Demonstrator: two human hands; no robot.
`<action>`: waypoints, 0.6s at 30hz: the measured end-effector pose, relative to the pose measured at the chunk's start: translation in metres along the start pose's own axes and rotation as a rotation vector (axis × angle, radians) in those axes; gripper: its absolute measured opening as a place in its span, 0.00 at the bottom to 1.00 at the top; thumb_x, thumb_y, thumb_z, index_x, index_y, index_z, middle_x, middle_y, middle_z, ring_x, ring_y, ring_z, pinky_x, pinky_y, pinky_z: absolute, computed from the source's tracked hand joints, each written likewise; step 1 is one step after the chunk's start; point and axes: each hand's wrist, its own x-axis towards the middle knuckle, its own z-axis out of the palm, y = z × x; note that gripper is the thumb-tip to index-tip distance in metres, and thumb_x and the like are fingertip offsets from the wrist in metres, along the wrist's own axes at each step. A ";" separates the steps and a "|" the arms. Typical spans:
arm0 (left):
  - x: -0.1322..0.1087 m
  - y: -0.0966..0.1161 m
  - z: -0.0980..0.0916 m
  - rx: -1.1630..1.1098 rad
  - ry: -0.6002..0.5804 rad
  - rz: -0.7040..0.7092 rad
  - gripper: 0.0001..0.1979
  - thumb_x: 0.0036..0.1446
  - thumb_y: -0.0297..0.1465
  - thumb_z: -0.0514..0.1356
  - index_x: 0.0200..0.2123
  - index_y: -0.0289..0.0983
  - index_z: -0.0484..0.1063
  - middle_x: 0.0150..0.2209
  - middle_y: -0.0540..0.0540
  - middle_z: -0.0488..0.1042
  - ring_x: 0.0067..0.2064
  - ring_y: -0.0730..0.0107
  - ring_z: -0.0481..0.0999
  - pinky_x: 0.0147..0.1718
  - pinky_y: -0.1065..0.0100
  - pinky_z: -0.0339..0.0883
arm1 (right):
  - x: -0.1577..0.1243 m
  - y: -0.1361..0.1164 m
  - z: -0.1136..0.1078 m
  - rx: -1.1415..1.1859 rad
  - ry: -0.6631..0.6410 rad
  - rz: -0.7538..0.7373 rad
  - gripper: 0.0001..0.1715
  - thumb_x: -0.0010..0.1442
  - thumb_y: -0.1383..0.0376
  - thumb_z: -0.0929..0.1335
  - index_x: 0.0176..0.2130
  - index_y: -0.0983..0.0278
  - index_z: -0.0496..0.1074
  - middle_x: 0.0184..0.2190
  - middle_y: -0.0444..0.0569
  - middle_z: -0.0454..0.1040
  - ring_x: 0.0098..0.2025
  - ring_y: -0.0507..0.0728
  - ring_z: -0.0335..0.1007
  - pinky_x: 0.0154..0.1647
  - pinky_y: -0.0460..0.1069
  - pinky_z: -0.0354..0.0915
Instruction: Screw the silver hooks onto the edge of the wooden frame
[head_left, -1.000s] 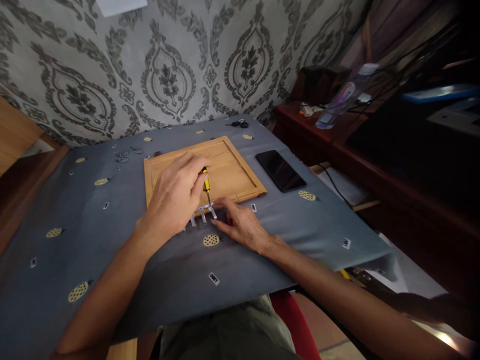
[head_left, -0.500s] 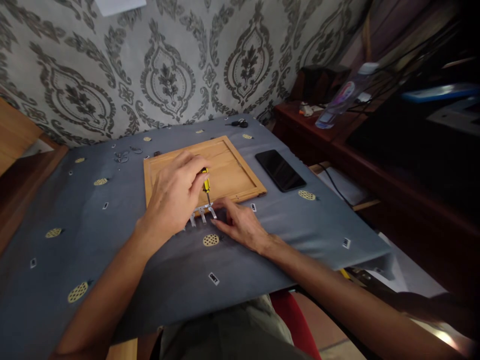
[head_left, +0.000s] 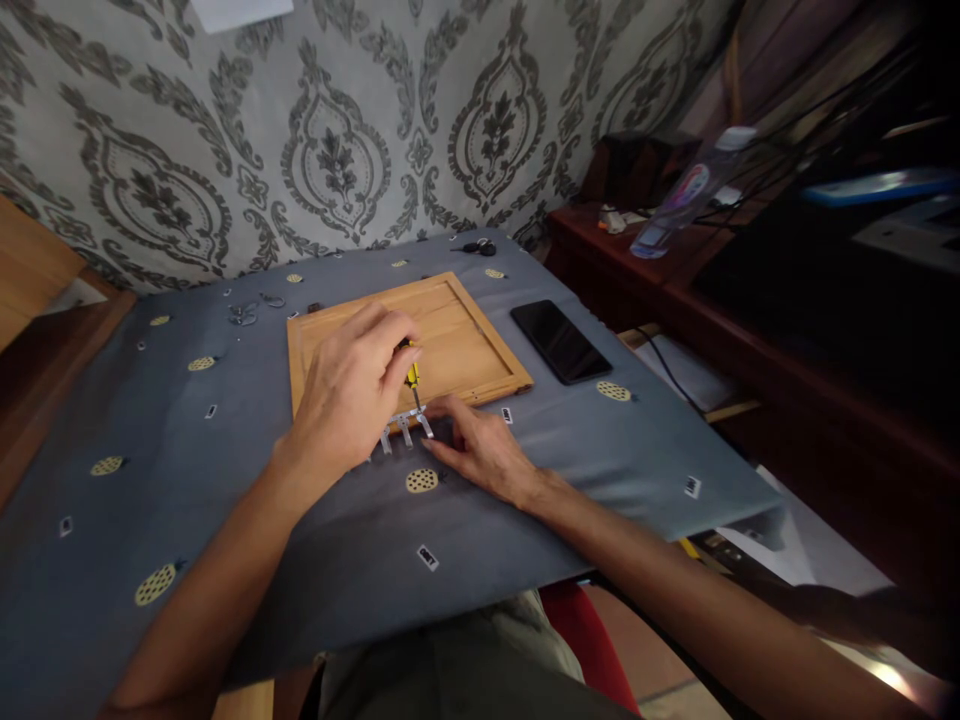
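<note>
My left hand (head_left: 349,395) is closed round a small yellow-and-black screwdriver (head_left: 412,377), held upright with its tip on a silver metal hinge (head_left: 406,424). The hinge lies at the near edge of a light wooden panel (head_left: 465,340) that rests flat on the grey cloth. My right hand (head_left: 480,450) lies on the cloth just right of the hinge, its fingertips pressed together against the hinge's right end.
A black phone (head_left: 561,340) lies right of the panel. Small metal parts (head_left: 244,313) and keys (head_left: 476,246) sit near the wall. A water bottle (head_left: 686,195) stands on the dark sideboard at right. The table's front edge is near my lap.
My left hand's fingers have shifted slightly on the screwdriver handle, covering more of it. The hinge, panel and right hand stay where they were.
</note>
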 end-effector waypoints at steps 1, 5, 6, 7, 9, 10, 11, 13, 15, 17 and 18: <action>0.000 0.000 0.000 0.000 -0.001 0.001 0.04 0.61 0.23 0.60 0.36 0.38 0.73 0.35 0.48 0.75 0.37 0.68 0.76 0.37 0.66 0.69 | 0.000 0.000 0.000 0.004 0.003 0.000 0.21 0.61 0.60 0.67 0.52 0.63 0.67 0.31 0.46 0.78 0.28 0.56 0.73 0.29 0.50 0.63; 0.000 0.001 -0.001 -0.006 -0.005 0.002 0.05 0.61 0.22 0.59 0.37 0.38 0.72 0.36 0.48 0.75 0.38 0.66 0.76 0.38 0.65 0.69 | -0.001 0.001 0.001 0.010 0.017 -0.005 0.20 0.61 0.60 0.67 0.52 0.62 0.67 0.33 0.47 0.79 0.27 0.55 0.73 0.29 0.49 0.63; 0.000 0.001 -0.001 -0.006 -0.008 0.002 0.05 0.61 0.22 0.59 0.37 0.38 0.72 0.36 0.48 0.75 0.38 0.66 0.76 0.38 0.65 0.69 | -0.001 0.001 0.001 0.011 0.018 -0.007 0.20 0.61 0.60 0.67 0.52 0.62 0.67 0.34 0.47 0.80 0.27 0.55 0.73 0.29 0.49 0.63; 0.000 0.001 -0.001 -0.005 -0.009 0.002 0.06 0.61 0.22 0.59 0.38 0.38 0.72 0.36 0.48 0.75 0.38 0.66 0.76 0.38 0.65 0.69 | -0.001 0.001 0.001 0.013 0.020 -0.009 0.20 0.61 0.60 0.67 0.52 0.62 0.67 0.34 0.47 0.80 0.27 0.55 0.73 0.29 0.49 0.63; 0.000 0.001 -0.002 -0.006 -0.014 0.002 0.06 0.61 0.22 0.58 0.38 0.39 0.72 0.36 0.48 0.75 0.38 0.66 0.76 0.38 0.65 0.69 | -0.001 0.001 0.001 0.017 0.020 -0.014 0.20 0.61 0.60 0.67 0.52 0.61 0.67 0.34 0.47 0.80 0.27 0.55 0.73 0.29 0.49 0.63; 0.000 0.001 -0.002 -0.008 -0.014 0.004 0.06 0.61 0.22 0.58 0.38 0.39 0.71 0.36 0.48 0.75 0.38 0.66 0.76 0.38 0.65 0.69 | -0.001 0.000 0.001 0.017 0.019 -0.017 0.19 0.61 0.61 0.67 0.52 0.62 0.67 0.34 0.47 0.79 0.27 0.55 0.73 0.29 0.49 0.63; 0.000 0.001 -0.002 -0.011 -0.013 0.006 0.06 0.61 0.22 0.58 0.38 0.38 0.71 0.36 0.49 0.76 0.38 0.66 0.76 0.38 0.66 0.69 | -0.001 0.000 0.001 0.016 0.020 -0.020 0.19 0.61 0.61 0.67 0.52 0.61 0.66 0.34 0.47 0.79 0.27 0.54 0.73 0.29 0.48 0.63; 0.000 0.002 -0.001 -0.019 -0.009 0.013 0.06 0.61 0.22 0.58 0.37 0.38 0.71 0.36 0.49 0.76 0.38 0.66 0.76 0.38 0.66 0.69 | -0.001 0.000 0.000 0.014 0.020 -0.024 0.19 0.61 0.61 0.68 0.52 0.61 0.66 0.34 0.46 0.79 0.27 0.54 0.72 0.30 0.48 0.62; -0.001 0.002 -0.001 -0.021 -0.003 0.021 0.06 0.61 0.22 0.59 0.37 0.38 0.72 0.35 0.49 0.76 0.38 0.67 0.76 0.38 0.66 0.69 | -0.001 0.001 0.000 0.014 0.021 -0.025 0.19 0.61 0.62 0.68 0.51 0.61 0.66 0.34 0.46 0.79 0.26 0.54 0.71 0.29 0.48 0.62; -0.001 0.002 -0.001 -0.021 -0.001 0.030 0.06 0.61 0.22 0.59 0.37 0.38 0.72 0.36 0.49 0.76 0.38 0.67 0.76 0.38 0.66 0.69 | -0.001 0.001 0.001 0.015 0.021 -0.024 0.19 0.61 0.62 0.68 0.51 0.62 0.66 0.34 0.47 0.79 0.25 0.53 0.70 0.29 0.48 0.62; -0.001 0.003 -0.001 -0.022 0.000 0.035 0.05 0.61 0.22 0.60 0.37 0.38 0.72 0.36 0.49 0.76 0.38 0.67 0.77 0.38 0.66 0.69 | -0.001 0.001 0.001 0.014 0.021 -0.022 0.19 0.61 0.62 0.68 0.51 0.62 0.66 0.34 0.47 0.79 0.25 0.53 0.70 0.29 0.48 0.62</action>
